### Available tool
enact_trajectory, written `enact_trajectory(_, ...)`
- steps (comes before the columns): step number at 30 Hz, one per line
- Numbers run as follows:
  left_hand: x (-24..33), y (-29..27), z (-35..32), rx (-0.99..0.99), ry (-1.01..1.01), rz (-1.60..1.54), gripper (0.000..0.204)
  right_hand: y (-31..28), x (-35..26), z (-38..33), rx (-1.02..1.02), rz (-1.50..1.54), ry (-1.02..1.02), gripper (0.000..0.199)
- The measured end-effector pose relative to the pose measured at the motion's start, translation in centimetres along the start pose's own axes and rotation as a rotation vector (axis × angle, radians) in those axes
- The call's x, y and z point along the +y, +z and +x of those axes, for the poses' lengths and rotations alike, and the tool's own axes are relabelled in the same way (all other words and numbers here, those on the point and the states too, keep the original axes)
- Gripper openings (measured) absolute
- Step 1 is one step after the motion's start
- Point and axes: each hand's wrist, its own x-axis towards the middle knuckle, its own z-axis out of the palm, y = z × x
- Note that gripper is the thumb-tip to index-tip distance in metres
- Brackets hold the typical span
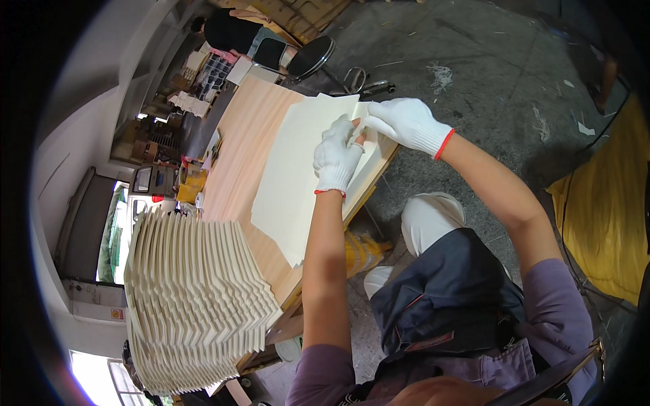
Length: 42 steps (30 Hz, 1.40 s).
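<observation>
Cream-white card sheets (288, 176) lie flat on a light wood-topped table, their edges a little out of line. My left hand (337, 157), in a white knitted glove with bare thumb and index tips, rests on the upper sheet near its right edge, fingers apart. Beside it, my right hand (409, 125), in a full white glove with a red cuff, has its fingers and thumb closed at the sheet's far right edge, where a narrow strip appears folded. The gloved fingers partly hide that edge.
A tall stack of folded cream card pieces (196, 298) stands at the table's left end. Past the bare wood tabletop (247, 125), a person (233, 32) is near a black round stool (311, 57). Yellow sheeting (602, 203) hangs at right; scraps litter the grey floor (487, 88).
</observation>
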Motion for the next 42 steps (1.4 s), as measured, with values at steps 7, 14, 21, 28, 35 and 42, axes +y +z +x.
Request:
enact_trajectory(7, -0.8, 0.0, -1.4, -0.098, -0.002, -0.405, 0.035, 2.3, -0.4, -0.5, 0.114, 0.333, 0.201, 0.041)
enact_trajectory(14, -1.0, 0.2, -1.5, -0.059, 0.036, -0.389, 0.036, 2.6, -0.6, -0.8, 0.129, 0.323, 0.213, 0.041)
enact_trajectory(21, -0.5, -0.1, -1.6, -0.053, 0.003, -0.423, 0.033, 2.1, -0.6, -0.8, 0.094, 0.252, 0.211, 0.042)
enact_trajectory(28, -0.8, 0.0, -1.8, -0.101, -0.007, -0.359, 0.034, 2.4, -0.6, -0.7, 0.091, 0.265, 0.228, 0.043)
enact_trajectory(35, 0.0, 0.0, -1.8, -0.038, -0.035, -0.419, 0.031, 2.5, -0.7, -1.0, 0.143, 0.286, 0.220, 0.039)
enact_trajectory(42, 0.1, -0.6, -1.6, -0.182, -0.076, -0.357, 0.031, 3.0, -0.1, -0.7, 0.104, 0.259, 0.239, 0.041)
